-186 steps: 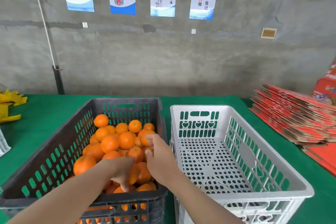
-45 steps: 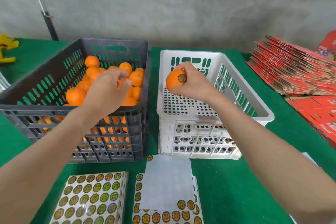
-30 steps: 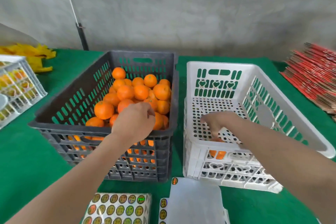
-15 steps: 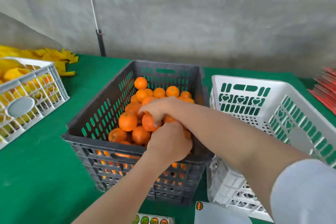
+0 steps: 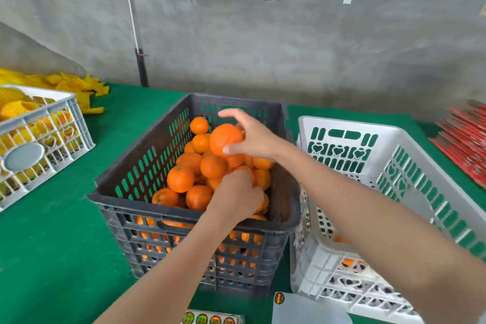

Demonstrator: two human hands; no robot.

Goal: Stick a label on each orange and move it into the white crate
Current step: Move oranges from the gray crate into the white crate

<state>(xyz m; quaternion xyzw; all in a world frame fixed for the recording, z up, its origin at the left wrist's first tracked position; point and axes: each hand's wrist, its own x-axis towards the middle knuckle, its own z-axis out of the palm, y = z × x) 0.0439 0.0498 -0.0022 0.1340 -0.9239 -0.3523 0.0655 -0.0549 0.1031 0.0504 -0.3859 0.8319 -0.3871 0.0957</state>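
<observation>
**Right hand holds one orange above the dark crate; left hand is down in the pile**

Your right hand (image 5: 253, 137) reaches across from the right and grips an orange (image 5: 225, 139), holding it just above the heap toward the far end of the dark crate (image 5: 147, 205). The thumb (image 5: 232, 150) presses the near side of the fruit and the other fingers wrap the right side. The index finger (image 5: 231, 114) sticks out straight over the top, off the peel.

Your left hand (image 5: 236, 196) is sunk knuckles-up among the oranges (image 5: 181, 179) at the near right of the dark crate. Its fingers curl down into the pile and are hidden by the back of the hand, so you cannot tell whether they hold anything.

The dark crate is heaped with loose oranges, more showing through its near slats. The white crate (image 5: 394, 139) stands just to its right, touching or nearly so. Through its near wall, low down, a bit of orange fruit (image 5: 348, 262) shows.

At the near edge lie a sheet of round labels (image 5: 210, 319) and a pale backing sheet (image 5: 310, 310) with one label (image 5: 279, 298) at its corner. On the left, a grey crate (image 5: 52, 113) holds yellow foam nets (image 5: 15, 109). A stack of red cartons (image 5: 468, 144) lies on the far right of the green table cover (image 5: 52, 244).
</observation>
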